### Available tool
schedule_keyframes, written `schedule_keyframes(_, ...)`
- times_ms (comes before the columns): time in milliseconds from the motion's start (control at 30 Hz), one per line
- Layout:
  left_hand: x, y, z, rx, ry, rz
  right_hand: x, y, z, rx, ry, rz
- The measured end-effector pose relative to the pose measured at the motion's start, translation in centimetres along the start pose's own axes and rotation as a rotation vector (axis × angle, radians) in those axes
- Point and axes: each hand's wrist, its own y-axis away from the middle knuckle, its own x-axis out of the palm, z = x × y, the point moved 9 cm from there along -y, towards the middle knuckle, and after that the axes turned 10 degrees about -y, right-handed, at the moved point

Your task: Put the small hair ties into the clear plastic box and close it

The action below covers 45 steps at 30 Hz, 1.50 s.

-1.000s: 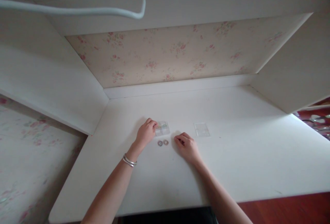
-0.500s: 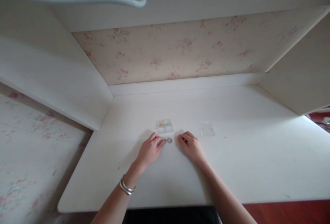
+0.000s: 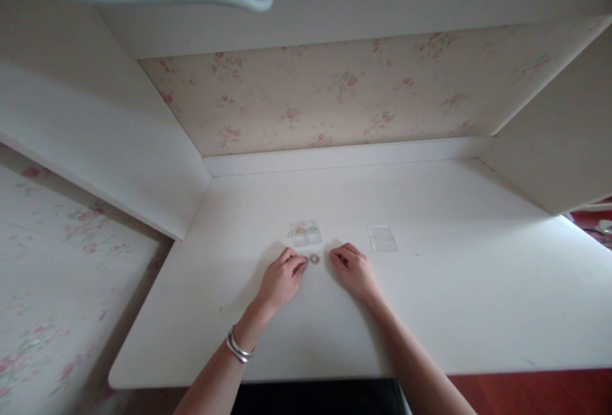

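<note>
Your left hand (image 3: 282, 276): curled, fingertips pressing on one small ring, mostly hidden.
Your right hand (image 3: 354, 269): loosely curled, empty, resting on the surface (image 3: 430, 300).
Second ring (image 3: 314, 259): lies between your hands.

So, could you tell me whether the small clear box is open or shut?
Open: the small clear box shows coloured bits inside, and its clear lid lies apart on the desk.

No legible text anywhere.
</note>
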Motion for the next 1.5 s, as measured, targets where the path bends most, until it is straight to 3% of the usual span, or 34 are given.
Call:
schedule_keyframes(300, -2.0, -2.8, 0.7, 0.007, 0.04, -0.08, 0.1, 0.1, -0.4, 0.006, -0.017, 0.002)
schedule_keyframes(567, -1.4, -4.8, 2.3, -0.03, -0.094, -0.07, 0.1, 0.0, -0.7, 0.005, -0.01, -0.008)
schedule_keyframes(733, -2.1, -3.5, 2.4, -0.029, 0.007, -0.128, 0.0, 0.1, -0.6, -0.002, -0.015, -0.014)
schedule_keyframes(867, -2.0, -1.4, 2.7, -0.056, 0.092, -0.124, 0.2, 0.9, 1.1, -0.032, -0.022, 0.013)
schedule_keyframes(1100, -0.5, 1.0, 2.5, -0.026, 0.181, -0.077, 4.3, 2.5, 5.8, -0.114, 0.254, 0.172)
schedule_keyframes(1300, 0.0, 1.5, 2.0, 0.007, 0.179, -0.055, 6.1, 2.6, 6.0, -0.087, 0.379, 0.197)
schedule_keyframes(1500, 0.0, 1.7, 2.0, 0.018, 0.087, -0.068, 6.9, 3.0, 6.0, -0.153, 0.386, 0.24)
